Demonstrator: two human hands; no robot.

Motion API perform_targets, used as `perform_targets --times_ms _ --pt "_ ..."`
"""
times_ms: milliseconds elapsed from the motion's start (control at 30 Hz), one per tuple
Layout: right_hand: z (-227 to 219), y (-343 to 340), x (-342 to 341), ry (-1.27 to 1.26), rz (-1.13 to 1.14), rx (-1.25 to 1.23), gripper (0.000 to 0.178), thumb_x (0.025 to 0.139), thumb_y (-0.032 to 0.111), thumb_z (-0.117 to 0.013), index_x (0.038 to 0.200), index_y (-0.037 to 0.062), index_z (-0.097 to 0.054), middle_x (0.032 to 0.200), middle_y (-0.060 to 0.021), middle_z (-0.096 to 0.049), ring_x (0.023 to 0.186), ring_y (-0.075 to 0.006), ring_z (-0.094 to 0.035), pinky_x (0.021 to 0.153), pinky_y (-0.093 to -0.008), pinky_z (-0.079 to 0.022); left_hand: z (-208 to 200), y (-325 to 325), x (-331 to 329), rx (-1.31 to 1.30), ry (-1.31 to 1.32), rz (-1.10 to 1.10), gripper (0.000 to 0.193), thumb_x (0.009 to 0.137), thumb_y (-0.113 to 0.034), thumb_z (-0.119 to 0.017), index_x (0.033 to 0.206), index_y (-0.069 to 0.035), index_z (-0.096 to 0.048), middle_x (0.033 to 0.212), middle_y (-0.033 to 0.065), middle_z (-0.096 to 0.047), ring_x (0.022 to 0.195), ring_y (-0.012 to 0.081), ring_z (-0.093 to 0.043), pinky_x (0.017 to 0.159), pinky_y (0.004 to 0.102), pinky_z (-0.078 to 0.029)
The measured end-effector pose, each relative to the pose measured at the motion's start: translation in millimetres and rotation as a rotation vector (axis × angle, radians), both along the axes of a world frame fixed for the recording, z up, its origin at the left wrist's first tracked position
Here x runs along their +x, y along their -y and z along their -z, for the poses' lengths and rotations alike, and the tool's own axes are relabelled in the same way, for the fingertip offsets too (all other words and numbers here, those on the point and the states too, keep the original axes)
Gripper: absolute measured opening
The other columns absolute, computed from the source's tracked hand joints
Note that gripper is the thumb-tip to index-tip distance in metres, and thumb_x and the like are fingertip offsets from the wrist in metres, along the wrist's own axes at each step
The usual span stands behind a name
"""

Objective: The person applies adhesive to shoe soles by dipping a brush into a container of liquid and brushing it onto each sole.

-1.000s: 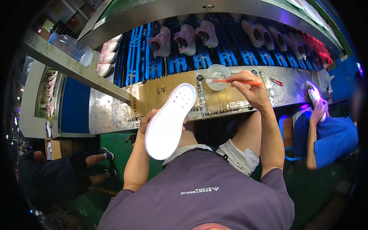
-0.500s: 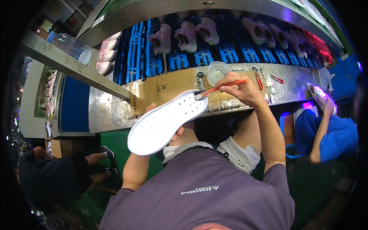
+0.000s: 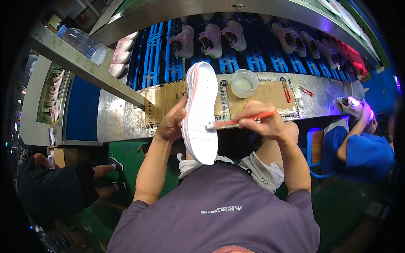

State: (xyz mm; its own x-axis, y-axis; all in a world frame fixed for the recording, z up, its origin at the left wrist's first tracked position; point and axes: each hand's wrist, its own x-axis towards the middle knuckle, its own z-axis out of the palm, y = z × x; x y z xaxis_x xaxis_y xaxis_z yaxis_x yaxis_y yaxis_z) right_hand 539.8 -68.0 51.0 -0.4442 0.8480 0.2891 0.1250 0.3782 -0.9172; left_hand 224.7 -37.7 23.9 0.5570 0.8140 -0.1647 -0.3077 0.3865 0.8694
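A white shoe sole (image 3: 202, 103) with a pink stripe along its side stands nearly upright in front of me, its inner face turned up. My left hand (image 3: 171, 121) grips it by the left edge, thumb showing. In my right hand (image 3: 263, 120) is a brush with a red handle (image 3: 228, 123), fingers closed round it. The brush's bristles (image 3: 211, 126) touch the lower half of the sole's inner face, at the right side. Just beyond my right hand, a translucent plastic cup (image 3: 244, 83) sits on the cardboard, with some liquid-like content inside.
Flattened cardboard (image 3: 261, 99) covers part of the metal bench (image 3: 120, 118). Red-handled snips (image 3: 306, 91) and another red tool (image 3: 287, 92) lie at right. Behind runs a blue-slatted conveyor (image 3: 154, 59) with pink shoes (image 3: 210, 40). A co-worker in blue (image 3: 358, 143) sits at right; a slanting metal bar (image 3: 88, 65) stands left.
The sole has turned from slanting to nearly upright, and its pink side now shows. The brush has moved from the holed end down to the grooved end.
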Motion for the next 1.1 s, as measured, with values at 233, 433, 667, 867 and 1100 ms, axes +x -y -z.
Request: perform_targets --times_ms 233,433,667,867,1100 --pt "5 -17 -7 -0.023 0.353 0.133 0.016 0.092 0.006 -0.075 0.105 -0.0012 -0.080 0.094 -0.0085 -0.078 0.086 -0.0200 -0.066 0.083 -0.0337 -0.052 -24 -6 6 0.108 0.027 0.102 0.122 0.083 -0.056 -0.085 0.169 -0.002 -0.017 0.158 0.0162 -0.046 0.144 0.0254 -0.049 0.118 0.0379 -0.044" --pt "5 10 -9 0.083 0.095 0.182 0.017 0.089 0.008 -0.081 0.106 0.0060 -0.082 0.093 -0.0058 -0.079 0.086 -0.0206 -0.066 0.081 -0.0344 -0.054 -22 -20 -11 0.124 0.028 -0.027 0.121 0.082 -0.053 -0.088 0.168 -0.002 -0.019 0.156 0.0144 -0.047 0.144 0.0249 -0.050 0.118 0.0377 -0.044" --pt "0 11 -2 -0.004 -0.051 0.070 0.015 0.090 0.011 -0.080 0.102 0.0024 -0.082 0.093 -0.0070 -0.079 0.085 -0.0217 -0.066 0.082 -0.0357 -0.053 -24 -29 -15 0.195 -0.018 -0.085 0.121 0.080 -0.048 -0.090 0.166 0.000 -0.020 0.155 0.0136 -0.046 0.142 0.0263 -0.050 0.118 0.0385 -0.043" --pt "10 -4 -11 0.005 0.174 0.191 0.017 0.090 0.008 -0.079 0.106 0.0026 -0.081 0.097 -0.0078 -0.079 0.088 -0.0222 -0.065 0.080 -0.0341 -0.053 -21 -29 -19 0.254 -0.011 -0.090 0.119 0.078 -0.046 -0.092 0.165 0.001 -0.025 0.153 0.0151 -0.049 0.142 0.0277 -0.050 0.119 0.0392 -0.041" --pt "14 17 -7 0.031 0.135 0.125 0.014 0.089 0.005 -0.078 0.102 -0.0001 -0.080 0.089 -0.0090 -0.078 0.081 -0.0225 -0.065 0.077 -0.0340 -0.053 -30 -31 -31 0.402 -0.076 -0.235 0.102 0.073 -0.040 -0.096 0.149 0.004 -0.044 0.142 0.0165 -0.060 0.131 0.0288 -0.060 0.113 0.0407 -0.048"
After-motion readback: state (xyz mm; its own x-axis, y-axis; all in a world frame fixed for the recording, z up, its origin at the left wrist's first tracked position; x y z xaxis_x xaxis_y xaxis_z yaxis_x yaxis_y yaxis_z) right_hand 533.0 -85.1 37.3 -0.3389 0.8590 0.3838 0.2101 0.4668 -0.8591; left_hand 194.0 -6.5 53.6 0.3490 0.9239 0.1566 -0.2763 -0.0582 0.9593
